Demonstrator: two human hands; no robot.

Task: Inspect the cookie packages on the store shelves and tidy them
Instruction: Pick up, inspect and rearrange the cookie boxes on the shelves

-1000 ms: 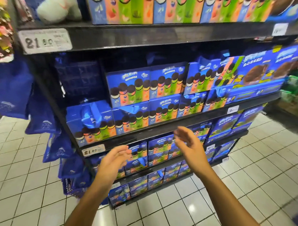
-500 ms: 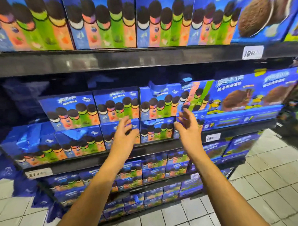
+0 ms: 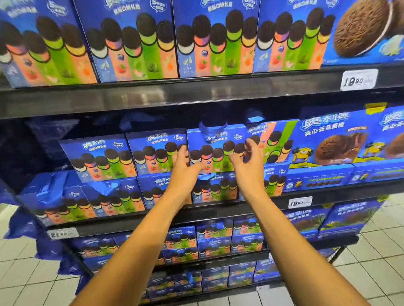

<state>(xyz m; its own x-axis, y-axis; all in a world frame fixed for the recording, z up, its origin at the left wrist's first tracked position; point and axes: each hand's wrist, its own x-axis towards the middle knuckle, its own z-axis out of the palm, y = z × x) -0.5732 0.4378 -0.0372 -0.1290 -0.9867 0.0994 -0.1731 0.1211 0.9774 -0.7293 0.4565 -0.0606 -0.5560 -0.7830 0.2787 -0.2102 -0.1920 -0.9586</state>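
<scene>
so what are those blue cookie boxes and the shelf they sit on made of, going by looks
Blue cookie box between the hands: probably printed cardboard with a glossy coat, judging by flat faces, crisp corners and a folded top flap. Shelf: looks like dark painted metal, smooth and semi-gloss, since its thin front edge mirrors the boxes above. White price tag: paper or plastic, can't tell.

Both arms reach toward the middle shelf [image 3: 198, 210], where blue cookie boxes stand stacked in two rows. The left hand [image 3: 182, 165] touches the left edge of one upper-row box [image 3: 215, 150], fingers loosely bent against its front. The right hand [image 3: 247, 156] is at the same box's right edge, fingers curled at the seam with a tilted box [image 3: 276, 141] just beside it. Larger boxes [image 3: 133, 38] line the top shelf [image 3: 194, 91]. White price tags [image 3: 358, 79] hang on the shelf edges. White floor tiles [image 3: 383, 249] show below.
</scene>
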